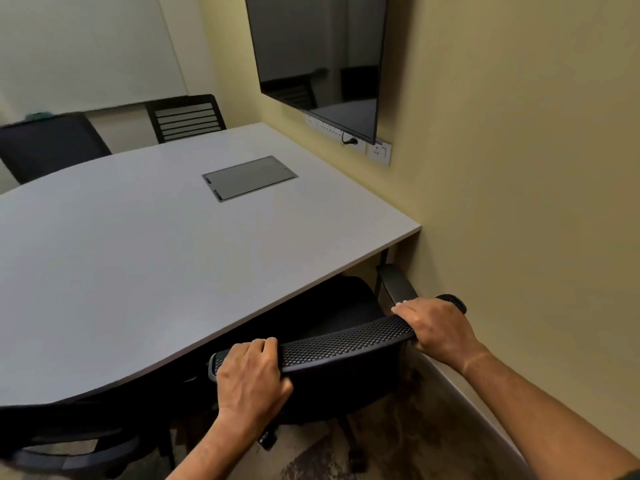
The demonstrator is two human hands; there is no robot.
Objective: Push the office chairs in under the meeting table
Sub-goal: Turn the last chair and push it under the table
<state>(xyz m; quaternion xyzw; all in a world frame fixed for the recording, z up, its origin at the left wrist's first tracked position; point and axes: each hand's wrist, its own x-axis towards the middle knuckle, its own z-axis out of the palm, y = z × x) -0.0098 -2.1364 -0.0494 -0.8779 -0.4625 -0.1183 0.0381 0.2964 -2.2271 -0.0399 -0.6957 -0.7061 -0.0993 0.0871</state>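
Note:
A black office chair with a mesh backrest point(341, 342) stands at the near right corner of the grey meeting table point(138, 258), its seat partly under the tabletop. My left hand point(251, 374) grips the left end of the backrest's top edge. My right hand point(434, 327) grips the right end, close to the wall. The chair's right armrest point(398, 282) sticks up beside the table corner. A second black chair point(69, 441) sits at the lower left, mostly hidden under the table edge.
Two more chairs stand at the far side: one dark point(52, 143), one with a slatted back point(187, 117). A yellow wall point(519, 168) runs close on the right, with a dark screen point(318, 57) and sockets point(379, 152). A cable hatch point(249, 178) is set in the tabletop.

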